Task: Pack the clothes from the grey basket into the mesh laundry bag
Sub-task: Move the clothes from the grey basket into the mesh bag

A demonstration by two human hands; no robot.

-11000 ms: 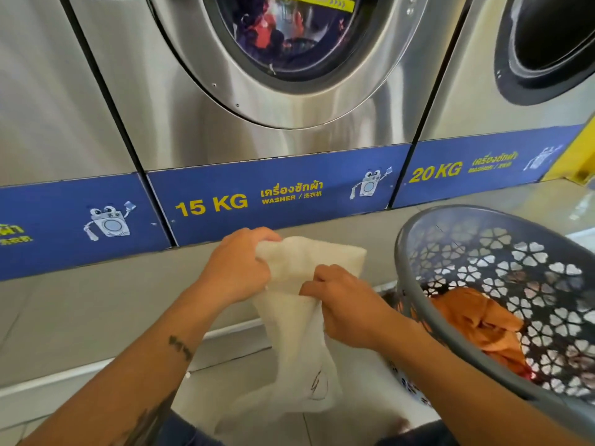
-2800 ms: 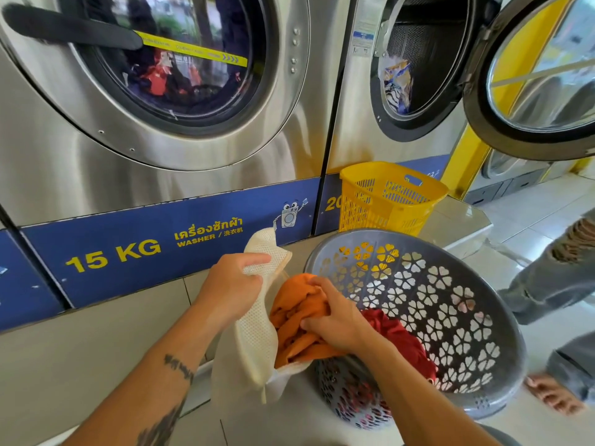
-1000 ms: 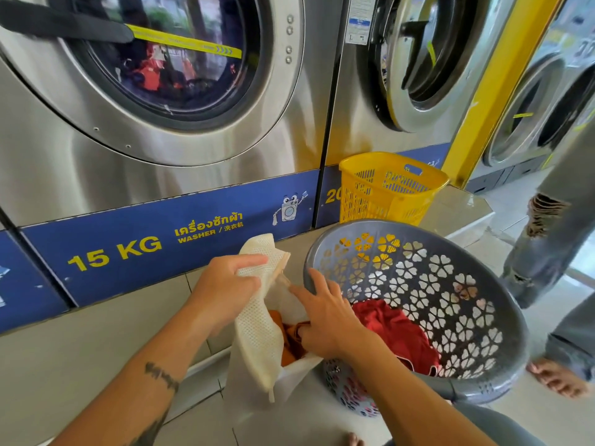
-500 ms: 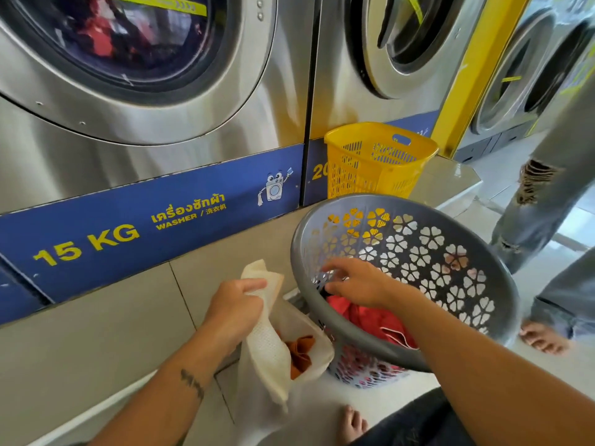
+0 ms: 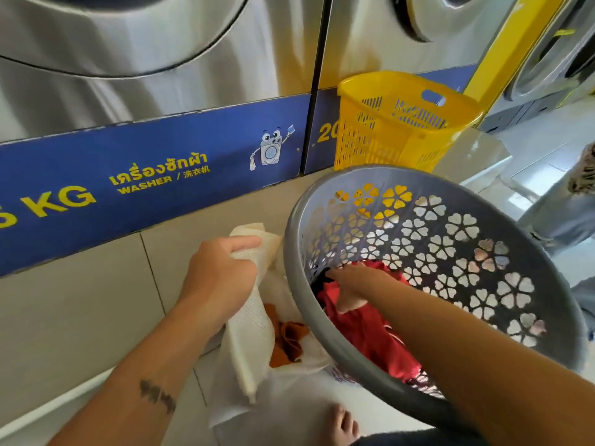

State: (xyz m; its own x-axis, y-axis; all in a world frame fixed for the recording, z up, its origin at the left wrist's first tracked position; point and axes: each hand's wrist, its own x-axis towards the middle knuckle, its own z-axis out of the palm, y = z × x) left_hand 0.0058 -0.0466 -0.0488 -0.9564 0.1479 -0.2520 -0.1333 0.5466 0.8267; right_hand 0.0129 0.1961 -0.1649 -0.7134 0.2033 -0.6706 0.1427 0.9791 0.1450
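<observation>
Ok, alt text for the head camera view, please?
A person's right hand reaches into red clothes in a round grey plastic basket, while the left hand grips a white mesh laundry bag holding an orange garment.

1. Left forearm [image 5: 135, 365]: bare all the way to the frame edge at 7 o'clock.
2. Tattoo [image 5: 157, 395]: a dark, smudgy band across that forearm near 7 o'clock, its design too blurred to read.
3. Right forearm [image 5: 467, 342]: bare to the frame edge at 4 o'clock.
4. Left hand [image 5: 222, 278] and right hand [image 5: 357, 284]: both bare.
5. Foot [image 5: 344, 426]: bare, toes showing at 6 o'clock.
6. Dark cloth [image 5: 418, 441]: a blue-grey strip at the bottom edge toward 5 o'clock, probably trousers or shorts.
</observation>
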